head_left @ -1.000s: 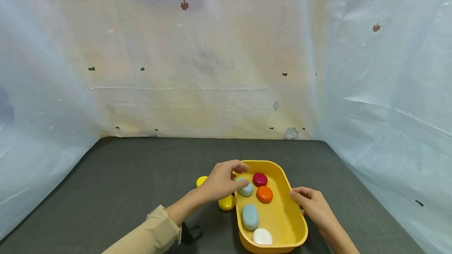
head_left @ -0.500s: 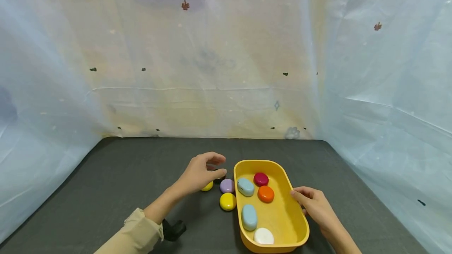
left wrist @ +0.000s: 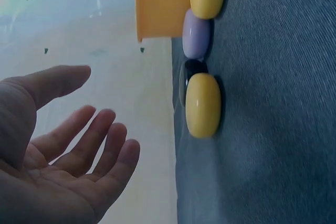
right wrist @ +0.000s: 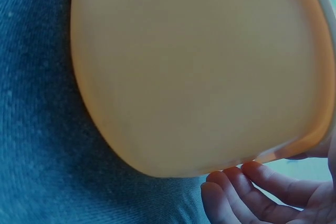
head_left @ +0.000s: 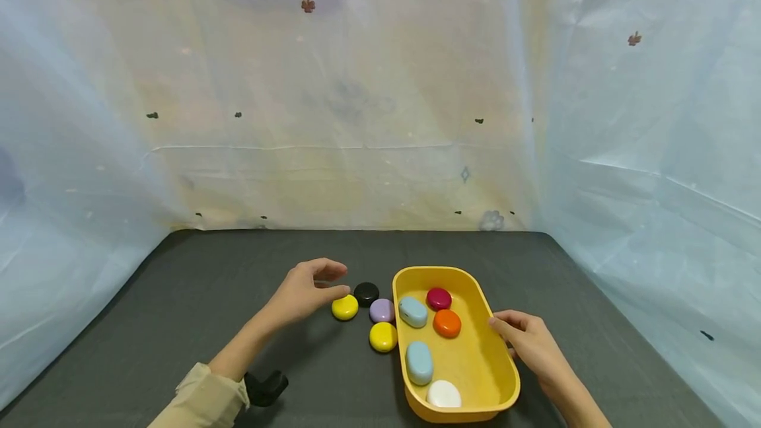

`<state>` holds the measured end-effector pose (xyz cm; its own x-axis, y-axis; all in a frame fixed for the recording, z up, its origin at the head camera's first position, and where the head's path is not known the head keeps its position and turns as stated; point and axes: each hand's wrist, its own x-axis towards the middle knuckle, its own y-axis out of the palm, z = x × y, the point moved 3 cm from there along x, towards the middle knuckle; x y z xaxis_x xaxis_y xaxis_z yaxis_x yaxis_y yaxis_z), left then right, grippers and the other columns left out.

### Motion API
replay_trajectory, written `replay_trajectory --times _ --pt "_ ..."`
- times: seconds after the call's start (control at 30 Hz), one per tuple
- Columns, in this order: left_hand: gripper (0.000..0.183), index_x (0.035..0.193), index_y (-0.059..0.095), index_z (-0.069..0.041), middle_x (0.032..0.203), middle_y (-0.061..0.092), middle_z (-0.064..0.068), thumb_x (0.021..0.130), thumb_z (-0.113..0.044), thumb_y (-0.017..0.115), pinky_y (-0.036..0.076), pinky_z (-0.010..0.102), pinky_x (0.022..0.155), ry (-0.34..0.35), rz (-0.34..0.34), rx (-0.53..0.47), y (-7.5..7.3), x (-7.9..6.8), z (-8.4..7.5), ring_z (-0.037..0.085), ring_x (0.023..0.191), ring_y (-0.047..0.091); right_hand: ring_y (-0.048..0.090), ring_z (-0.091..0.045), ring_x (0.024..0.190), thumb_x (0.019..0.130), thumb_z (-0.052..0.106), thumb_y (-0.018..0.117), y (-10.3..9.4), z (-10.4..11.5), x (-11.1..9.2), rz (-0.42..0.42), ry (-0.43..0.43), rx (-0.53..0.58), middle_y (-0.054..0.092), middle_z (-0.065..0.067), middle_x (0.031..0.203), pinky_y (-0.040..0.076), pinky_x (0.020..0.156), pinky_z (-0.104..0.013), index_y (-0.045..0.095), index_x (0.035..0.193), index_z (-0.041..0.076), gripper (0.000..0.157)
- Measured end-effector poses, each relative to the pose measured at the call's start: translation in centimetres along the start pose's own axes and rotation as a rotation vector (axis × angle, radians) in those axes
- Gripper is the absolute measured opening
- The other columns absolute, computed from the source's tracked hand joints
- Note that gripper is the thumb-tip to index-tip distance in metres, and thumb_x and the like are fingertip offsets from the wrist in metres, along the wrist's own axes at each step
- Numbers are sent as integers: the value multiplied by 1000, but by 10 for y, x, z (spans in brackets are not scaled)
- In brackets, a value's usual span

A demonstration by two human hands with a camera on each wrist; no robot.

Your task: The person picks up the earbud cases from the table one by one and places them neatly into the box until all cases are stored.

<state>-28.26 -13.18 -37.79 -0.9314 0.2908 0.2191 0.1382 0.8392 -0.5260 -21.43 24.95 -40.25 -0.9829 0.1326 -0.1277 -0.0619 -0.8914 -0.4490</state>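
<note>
- Left hand (head_left: pixel 301 292) has moved left, fingers loose, empty.
- Right hand (head_left: pixel 526 341) pinches the yellow tray (head_left: pixel 472 368) at its side.
- It looks smooth, round-cornered, upright.

Curtained booth (head_left: pixel 654 117): printed sheeting (head_left: pixel 357 84) around dark tabletop (head_left: pixel 178 309)

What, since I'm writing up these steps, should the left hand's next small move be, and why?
Probably lowering the left hand to pinch the leftmost yellow piece: that hand hangs above the table holding nothing, and this piece looks nearest. The right hand holds the yellow tray, where similar pieces, like the orange one, lie.
</note>
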Motion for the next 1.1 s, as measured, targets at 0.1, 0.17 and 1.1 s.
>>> replay_trajectory --times 0.1,0.17,1.1 --pt "38 120 67 -15 121 65 3 87 -27 78 51 41 91 2 22 -7 -2 -1 3 27 113 60 57 -21 83 98 28 62 0 0 0 -1 -1 -1 66 -6 92 54 65 -34 67 115 -3 36" --pt "38 121 67 -13 121 65 5 87 -28 77 51 42 91 5 28 -7 -2 -1 5 28 113 60 57 -21 82 98 28 62 0 0 0 -2 -2 -4 66 -6 92 54 65 -34 67 115 -3 36" --pt "38 118 68 -12 118 66 5 85 -27 79 51 43 90 -12 29 26 2 1 26 24 108 61 57 -21 74 98 25 62 1 -1 1 -19 3 -11 63 -6 84 50 59 -30 68 112 -3 32"
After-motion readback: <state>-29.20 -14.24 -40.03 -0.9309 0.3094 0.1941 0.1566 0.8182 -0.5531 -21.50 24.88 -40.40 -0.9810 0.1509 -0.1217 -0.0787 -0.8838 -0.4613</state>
